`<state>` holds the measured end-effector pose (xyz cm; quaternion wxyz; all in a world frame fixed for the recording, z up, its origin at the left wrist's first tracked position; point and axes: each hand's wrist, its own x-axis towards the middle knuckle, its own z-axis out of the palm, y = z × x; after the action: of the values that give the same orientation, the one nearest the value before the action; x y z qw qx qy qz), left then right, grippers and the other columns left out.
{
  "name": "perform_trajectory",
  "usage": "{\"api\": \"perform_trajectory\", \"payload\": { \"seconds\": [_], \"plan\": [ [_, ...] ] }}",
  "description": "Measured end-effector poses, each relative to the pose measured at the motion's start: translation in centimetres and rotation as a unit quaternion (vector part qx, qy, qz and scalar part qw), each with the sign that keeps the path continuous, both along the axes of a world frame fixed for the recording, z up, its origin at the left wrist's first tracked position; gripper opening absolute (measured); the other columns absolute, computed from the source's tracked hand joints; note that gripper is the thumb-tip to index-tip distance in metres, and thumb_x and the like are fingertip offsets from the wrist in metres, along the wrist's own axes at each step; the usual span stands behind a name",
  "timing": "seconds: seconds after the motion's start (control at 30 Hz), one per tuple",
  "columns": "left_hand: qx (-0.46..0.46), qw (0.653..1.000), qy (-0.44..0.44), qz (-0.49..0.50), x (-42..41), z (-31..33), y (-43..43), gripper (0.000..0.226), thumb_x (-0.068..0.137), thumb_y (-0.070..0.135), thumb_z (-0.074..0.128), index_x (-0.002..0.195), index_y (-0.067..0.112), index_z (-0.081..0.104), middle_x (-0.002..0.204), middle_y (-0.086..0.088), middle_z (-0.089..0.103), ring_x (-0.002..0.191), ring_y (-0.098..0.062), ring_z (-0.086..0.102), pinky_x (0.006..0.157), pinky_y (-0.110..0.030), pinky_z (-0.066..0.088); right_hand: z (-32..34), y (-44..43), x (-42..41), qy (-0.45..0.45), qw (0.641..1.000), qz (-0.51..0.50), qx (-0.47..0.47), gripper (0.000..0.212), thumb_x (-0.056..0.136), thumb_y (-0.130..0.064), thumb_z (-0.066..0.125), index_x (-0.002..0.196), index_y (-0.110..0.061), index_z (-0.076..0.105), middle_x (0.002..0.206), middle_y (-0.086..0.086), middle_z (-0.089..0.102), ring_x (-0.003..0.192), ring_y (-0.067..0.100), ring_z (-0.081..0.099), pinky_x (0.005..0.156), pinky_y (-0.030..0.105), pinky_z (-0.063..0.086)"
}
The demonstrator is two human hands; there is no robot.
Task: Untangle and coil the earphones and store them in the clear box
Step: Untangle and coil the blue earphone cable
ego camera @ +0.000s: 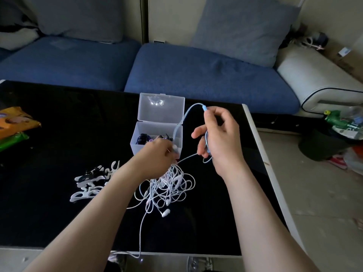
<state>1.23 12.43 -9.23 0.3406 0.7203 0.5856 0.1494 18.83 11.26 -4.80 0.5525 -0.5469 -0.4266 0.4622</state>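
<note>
Two hands at work. Right hand [218, 138] is raised, fingers closed on one blue earphone cord [187, 112], pinching its plug end; the cord arcs down to the left hand [157, 156]. Left hand's fingers are curled on the top of one tangle of white earphone cords [169, 187], which lies on the black tabletop [59, 134]; number of sets cannot be told. One clear box [157, 128] stands just behind, lid up, dark earphones inside. Two packets [13, 124] lie far left.
</note>
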Motion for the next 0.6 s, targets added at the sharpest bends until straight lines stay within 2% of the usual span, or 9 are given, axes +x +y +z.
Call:
{"api": "perform_trajectory", "payload": {
  "seconds": [0.03, 0.1, 0.2, 0.27, 0.37, 0.43, 0.47, 0.53, 0.6],
  "plan": [
    [0.007, 0.998, -0.022, 0.051, -0.1, 0.1, 0.2, 0.018, 0.108, 0.022, 0.055, 0.098, 0.015, 0.069, 0.089, 0.003, 0.072, 0.072, -0.003, 0.067, 0.05, -0.011, 0.045, 0.0, 0.1, 0.1, -0.004, 1.0, -0.014, -0.008, 0.011, 0.108, -0.021, 0.059, 0.118, -0.019, 0.061, 0.072, 0.009, 0.075, 0.038, 0.021, 0.053, 0.039, 0.024, 0.033],
    [0.048, 0.989, -0.045, 0.135, -0.3, 0.3, 0.4, 0.014, 0.108, 0.023, 0.057, 0.1, 0.016, 0.067, 0.088, 0.002, 0.073, 0.079, -0.011, 0.072, 0.05, -0.01, 0.044, 0.0, 0.3, 0.4, -0.002, 0.999, -0.034, -0.035, 0.023, 0.1, -0.009, 0.061, 0.119, -0.02, 0.066, 0.079, 0.007, 0.079, 0.046, 0.02, 0.061, 0.041, 0.025, 0.035],
    [0.125, 0.973, -0.038, 0.19, -0.6, 0.6, 0.4, 0.024, 0.105, 0.036, 0.061, 0.095, 0.016, 0.07, 0.081, -0.001, 0.075, 0.081, -0.025, 0.072, 0.07, -0.033, 0.055, -0.1, 0.5, 0.8, -0.002, 0.996, -0.036, -0.076, 0.032, 0.097, -0.003, 0.059, 0.122, -0.021, 0.066, 0.091, 0.002, 0.082, 0.066, 0.021, 0.077, 0.043, 0.025, 0.046],
    [0.144, 0.963, -0.059, 0.219, -0.8, 0.6, 0.5, 0.026, 0.103, 0.039, 0.064, 0.093, 0.016, 0.072, 0.083, -0.003, 0.076, 0.084, -0.029, 0.072, 0.078, -0.04, 0.058, -0.8, 0.5, 1.1, -0.034, 0.994, -0.04, -0.096, 0.031, 0.1, -0.001, 0.057, 0.123, -0.021, 0.066, 0.098, 0.0, 0.081, 0.073, 0.019, 0.08, 0.046, 0.025, 0.052],
    [0.155, 0.958, -0.058, 0.235, -1.0, 0.3, 0.8, 0.023, 0.103, 0.035, 0.063, 0.096, 0.015, 0.074, 0.082, 0.0, 0.068, 0.096, -0.033, 0.067, 0.079, -0.037, 0.051, -2.3, 0.4, 1.6, -0.155, 0.978, -0.068, -0.126, 0.017, 0.109, -0.015, 0.056, 0.118, -0.016, 0.07, 0.096, 0.004, 0.078, 0.066, 0.02, 0.079, 0.05, 0.029, 0.058],
    [0.156, 0.96, -0.043, 0.227, -1.1, 0.2, 0.8, 0.027, 0.104, 0.035, 0.061, 0.092, 0.014, 0.073, 0.08, 0.001, 0.062, 0.103, -0.035, 0.06, 0.077, -0.034, 0.04, -2.9, 0.5, 1.9, -0.2, 0.964, -0.085, -0.151, 0.024, 0.112, -0.028, 0.053, 0.109, -0.014, 0.072, 0.084, 0.008, 0.077, 0.064, 0.023, 0.078, 0.055, 0.035, 0.062],
    [0.15, 0.962, -0.036, 0.224, -1.1, 0.3, 0.8, 0.034, 0.105, 0.036, 0.059, 0.088, 0.01, 0.072, 0.078, 0.0, 0.062, 0.1, -0.036, 0.059, 0.074, -0.035, 0.039, -3.1, 0.6, 2.1, -0.211, 0.959, -0.091, -0.164, 0.031, 0.112, -0.034, 0.051, 0.104, -0.014, 0.073, 0.08, 0.008, 0.076, 0.065, 0.024, 0.077, 0.059, 0.038, 0.063],
    [0.136, 0.965, -0.027, 0.224, -1.2, 0.3, 0.8, 0.044, 0.107, 0.038, 0.054, 0.086, 0.004, 0.073, 0.074, -0.008, 0.063, 0.09, -0.038, 0.061, 0.069, -0.038, 0.043, -3.1, 1.0, 2.5, -0.266, 0.94, -0.101, -0.188, 0.041, 0.11, -0.047, 0.05, 0.095, -0.018, 0.075, 0.079, 0.005, 0.075, 0.071, 0.023, 0.074, 0.063, 0.04, 0.061],
    [0.129, 0.963, -0.024, 0.235, -1.3, 0.5, 0.7, 0.048, 0.108, 0.04, 0.049, 0.088, 0.003, 0.074, 0.078, -0.013, 0.067, 0.084, -0.038, 0.063, 0.073, -0.042, 0.052, -3.0, 1.2, 2.7, -0.315, 0.92, -0.109, -0.207, 0.049, 0.108, -0.056, 0.048, 0.094, -0.019, 0.076, 0.085, 0.002, 0.074, 0.077, 0.02, 0.071, 0.059, 0.034, 0.049]
  ]
}}
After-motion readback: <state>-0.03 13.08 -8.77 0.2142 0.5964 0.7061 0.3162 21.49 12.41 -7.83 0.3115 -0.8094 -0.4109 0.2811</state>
